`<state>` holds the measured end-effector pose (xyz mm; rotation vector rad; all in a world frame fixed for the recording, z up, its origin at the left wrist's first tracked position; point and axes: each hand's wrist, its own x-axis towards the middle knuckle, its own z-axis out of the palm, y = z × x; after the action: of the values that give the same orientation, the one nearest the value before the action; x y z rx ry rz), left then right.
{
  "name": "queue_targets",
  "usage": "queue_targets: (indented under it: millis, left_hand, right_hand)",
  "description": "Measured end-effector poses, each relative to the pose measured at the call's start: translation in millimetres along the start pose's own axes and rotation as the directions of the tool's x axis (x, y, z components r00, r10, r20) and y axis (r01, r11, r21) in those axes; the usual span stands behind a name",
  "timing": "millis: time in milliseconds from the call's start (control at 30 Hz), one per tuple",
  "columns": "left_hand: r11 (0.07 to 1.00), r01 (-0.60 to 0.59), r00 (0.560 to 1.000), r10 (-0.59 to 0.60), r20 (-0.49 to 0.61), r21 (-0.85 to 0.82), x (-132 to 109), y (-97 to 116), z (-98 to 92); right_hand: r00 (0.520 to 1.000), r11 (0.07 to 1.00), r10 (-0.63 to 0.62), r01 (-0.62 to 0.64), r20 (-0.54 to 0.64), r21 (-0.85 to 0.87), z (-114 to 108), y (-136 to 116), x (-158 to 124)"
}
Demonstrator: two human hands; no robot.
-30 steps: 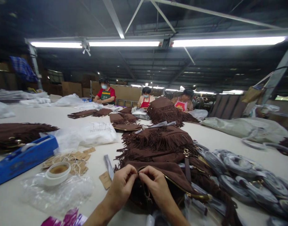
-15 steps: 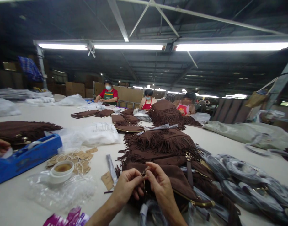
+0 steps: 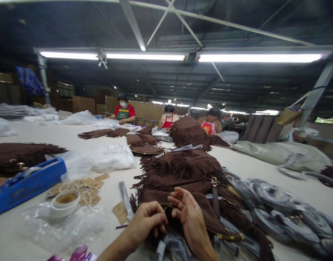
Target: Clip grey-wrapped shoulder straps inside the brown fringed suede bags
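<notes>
In front of me lies a brown fringed bag [image 3: 207,208], its gold zipper [image 3: 231,236] running along the lower right edge. My left hand [image 3: 147,221] is closed at the bag's near upper edge, thumb against the curled fingers; whatever is pinched there is hidden. To its right, my right hand [image 3: 188,219] is raised over the bag with fingers apart and nothing visible in it. Beneath the hands is a plastic-wrapped coil [image 3: 176,246]. A brown strap with a gold clasp [image 3: 214,180] lies farther right on the bag.
Plastic-wrapped coiled straps [image 3: 275,195] are heaped at right. To the left are a blue tape dispenser [image 3: 44,183], a white tub [image 3: 64,203] on clear plastic and several cardboard tags [image 3: 93,185]. More fringed bags [image 3: 183,163] are piled ahead. Three people sit across the table.
My right hand has let go of the small gold piece both hands were at and opened its fingers. The left hand remains pinched near the same spot. The view has shifted slightly.
</notes>
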<state>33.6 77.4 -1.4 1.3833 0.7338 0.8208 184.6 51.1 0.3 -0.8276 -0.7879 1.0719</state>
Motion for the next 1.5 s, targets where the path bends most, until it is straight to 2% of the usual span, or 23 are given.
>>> queue_targets:
  millis: [67,200,467,700,967,1500]
  left_hand:
    - [1.0,0.008,1.0,-0.008,-0.013,-0.015,0,0,-1.5]
    - [1.0,0.01,1.0,-0.01,0.002,-0.016,-1,-1,-1.3]
    - [1.0,0.002,0.999,0.0,0.046,-0.03,0,-2,2.1]
    - [1.0,0.027,0.999,-0.027,0.028,-0.009,0,-1,2.5]
    - [0.997,-0.039,0.999,0.042,-0.027,0.071,-4,3,2.2]
    - [0.963,-0.119,0.989,0.137,-0.06,0.241,-5,5,2.0]
  right_hand:
    - [0.999,0.996,0.04,-0.04,-0.001,-0.083,-8,1,1]
    - [0.99,0.961,0.11,-0.083,0.089,-0.266,-19,7,1]
    - [0.977,0.968,0.16,-0.128,0.14,-0.217,-13,5,-3]
    - [0.958,0.963,0.143,-0.078,0.247,-0.258,-13,0,-7]
    - [0.964,0.904,0.085,0.032,0.253,-0.426,-11,3,-8]
    - [0.965,0.913,0.091,0.018,0.246,-0.408,-7,4,-11]
